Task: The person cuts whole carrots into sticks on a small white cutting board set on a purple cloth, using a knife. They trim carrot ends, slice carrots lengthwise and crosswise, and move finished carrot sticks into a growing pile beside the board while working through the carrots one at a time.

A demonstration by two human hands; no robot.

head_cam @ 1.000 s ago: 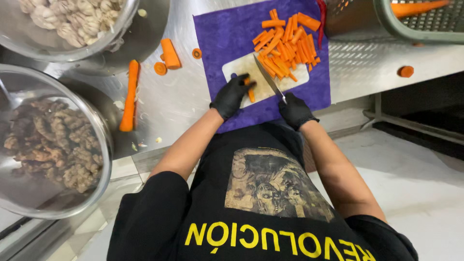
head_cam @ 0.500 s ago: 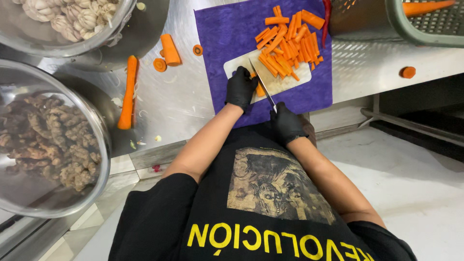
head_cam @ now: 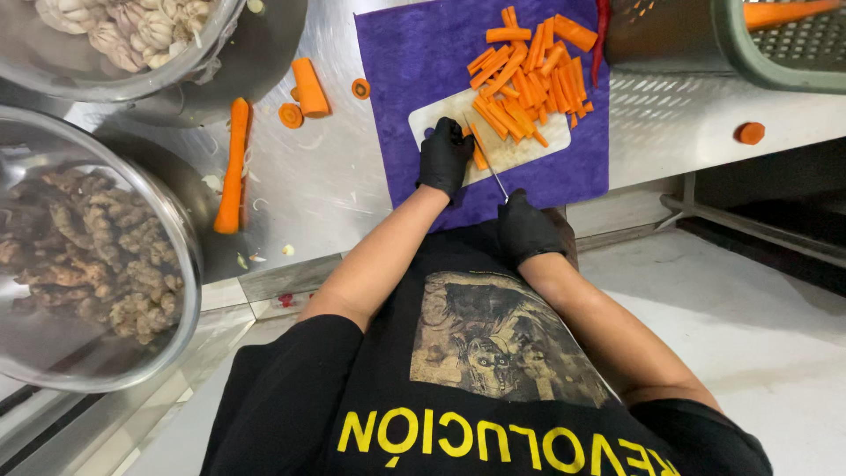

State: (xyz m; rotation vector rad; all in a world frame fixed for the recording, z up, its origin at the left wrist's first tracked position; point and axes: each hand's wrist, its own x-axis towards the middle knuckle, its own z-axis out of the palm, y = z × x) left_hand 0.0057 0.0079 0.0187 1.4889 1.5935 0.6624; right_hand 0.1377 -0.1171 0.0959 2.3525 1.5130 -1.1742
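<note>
So we're wearing black gloves here, and our right hand (head_cam: 526,227) is clenching its grip around the handle of a thin-bladed knife (head_cam: 487,161), the blade angling across the small white cutting board (head_cam: 511,152). Our left hand (head_cam: 445,157) is pressing down on a carrot piece (head_cam: 478,152) right beside the blade, fingers curling over it, so that grip is closed on the carrot. Just past the knife, a heap of orange carrot sticks (head_cam: 527,75) is piling up, half on the white board and half on the purple mat (head_cam: 423,62) underneath it. All of this is sitting on a shiny steel counter (head_cam: 326,176). Further left a whole carrot (head_cam: 233,165) is lying with some chunky offcuts near it. Two big metal bowls are sitting at the left edge, one (head_cam: 189,247) holding knobbly brown ginger roots, the other (head_cam: 115,88) holding pale garlic bulbs.
</note>
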